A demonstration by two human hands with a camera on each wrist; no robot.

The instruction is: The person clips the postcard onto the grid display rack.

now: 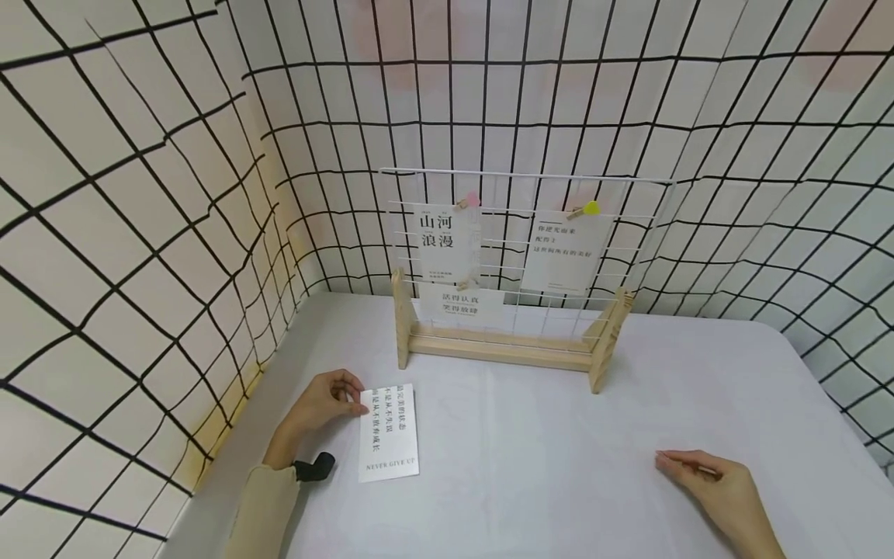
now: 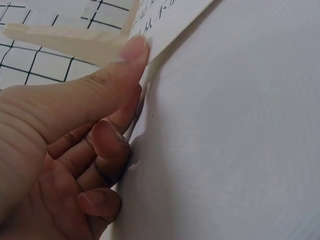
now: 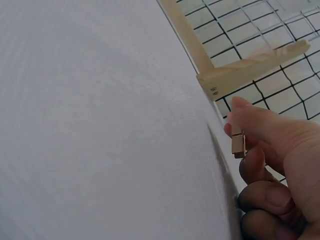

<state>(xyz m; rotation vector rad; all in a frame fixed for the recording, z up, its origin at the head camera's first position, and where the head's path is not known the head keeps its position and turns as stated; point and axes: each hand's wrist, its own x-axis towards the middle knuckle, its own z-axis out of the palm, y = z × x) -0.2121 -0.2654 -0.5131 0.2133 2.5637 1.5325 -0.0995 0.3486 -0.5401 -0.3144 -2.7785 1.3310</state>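
At the left of the table, my left hand (image 1: 323, 401) pinches the upper left edge of a white card (image 1: 393, 442) printed with Chinese lines and "NEVER GIVE UP". The left wrist view shows the thumb over the edge of that card (image 2: 167, 27), with the other fingers curled below. Over the right side of the table is my right hand (image 1: 715, 485), which grips a small wooden clothespin (image 3: 238, 144) between thumb and fingers. Most of the clothespin's upper end is hidden by the fingertips.
A white wire grid rack (image 1: 503, 264) on a wooden stand (image 1: 503, 351) stands at the back. Printed cards hang on it, some with clothespins, one bearing a pink tip, another a yellow-green tip (image 1: 591, 207). Black grid panels (image 1: 105, 178) enclose the white table (image 1: 531, 466).
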